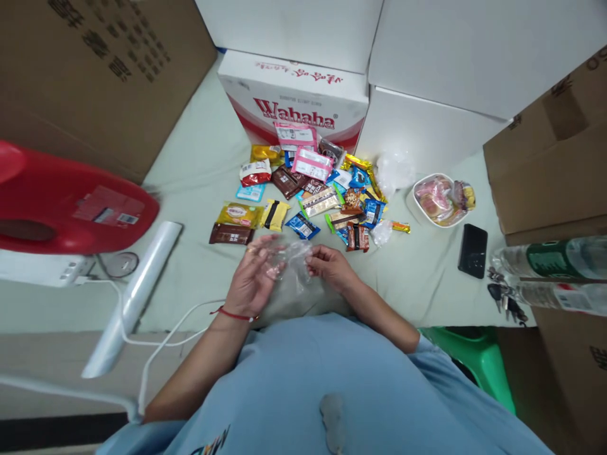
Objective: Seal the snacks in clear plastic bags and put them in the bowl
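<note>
A thin clear plastic bag (294, 268) is stretched between my two hands, close in front of my body. My left hand (249, 278), with a red cord on its wrist, has its palm turned inward and its fingers curled at the bag's left side; the fingertips are slightly blurred. At the bag's upper right edge, my right hand (332, 266) pinches the film between thumb and fingers. Just beyond the hands lies a pile of wrapped snacks, among them a brown packet (231, 234), a yellow packet (274, 215), a blue packet (302, 225) and a pink packet (313, 164).
A Wahaha carton (294, 104) stands behind the snacks. To the right are a white tub (417, 205) of wrapped items, a black phone (473, 251), keys (507, 303) and bottles (564, 258). On the left are a red plastic object (71, 196), a white roll (133, 297) and cables (177, 322).
</note>
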`<state>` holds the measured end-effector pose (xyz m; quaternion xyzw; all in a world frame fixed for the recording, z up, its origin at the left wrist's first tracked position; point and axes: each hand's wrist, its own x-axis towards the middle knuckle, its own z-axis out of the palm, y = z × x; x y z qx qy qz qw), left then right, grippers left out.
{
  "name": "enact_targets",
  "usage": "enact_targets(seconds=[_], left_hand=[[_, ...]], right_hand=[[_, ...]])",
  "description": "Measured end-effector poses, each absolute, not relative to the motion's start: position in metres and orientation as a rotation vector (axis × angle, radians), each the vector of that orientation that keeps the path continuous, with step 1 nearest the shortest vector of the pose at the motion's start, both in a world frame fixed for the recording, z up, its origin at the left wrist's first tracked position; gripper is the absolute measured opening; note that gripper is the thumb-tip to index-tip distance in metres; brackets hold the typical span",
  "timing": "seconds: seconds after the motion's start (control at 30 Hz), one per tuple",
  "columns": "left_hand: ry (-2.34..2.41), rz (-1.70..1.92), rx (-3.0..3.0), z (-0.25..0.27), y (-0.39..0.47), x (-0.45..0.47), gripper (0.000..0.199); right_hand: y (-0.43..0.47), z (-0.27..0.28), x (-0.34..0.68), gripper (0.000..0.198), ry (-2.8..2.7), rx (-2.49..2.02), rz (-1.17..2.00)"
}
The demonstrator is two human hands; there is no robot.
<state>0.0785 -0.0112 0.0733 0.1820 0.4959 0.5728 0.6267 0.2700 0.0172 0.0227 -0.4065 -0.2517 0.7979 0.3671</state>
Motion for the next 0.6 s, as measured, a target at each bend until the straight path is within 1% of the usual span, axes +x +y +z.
enact_targets(seconds=[0.1,0.17,0.33,0.43,0.5,0.6], left_hand=[[1.359,1.389,0.474,0.061,-0.020,0.078,0.067],[1.420,1.360,0.480,0.053,-0.028,0.078,0.071],[1.466,1.095,0.533,0.041,-0.036,0.089,0.060],[1.480,1.196,0.586,0.040,-0.029,0.090,0.051],[1.502,1.266,0.616,0.042,-0.024,0.087,0.045],[1.483,1.219,0.555,0.045,-0.018,0.079,0.036]], right_hand=[[0.018,0.023,0.272,0.044,-0.559,-1.077,1.971],[0.018,0.025,0.275,0.042,-0.497,-1.092,1.957],[0.016,0.030,0.282,0.042,-0.409,-1.101,2.031],[0.019,0.037,0.289,0.039,-0.452,-1.149,2.057],[0.024,0.047,0.296,0.037,-0.477,-1.171,1.966],[0.029,0.068,0.308,0.037,-0.556,-1.138,1.753]])
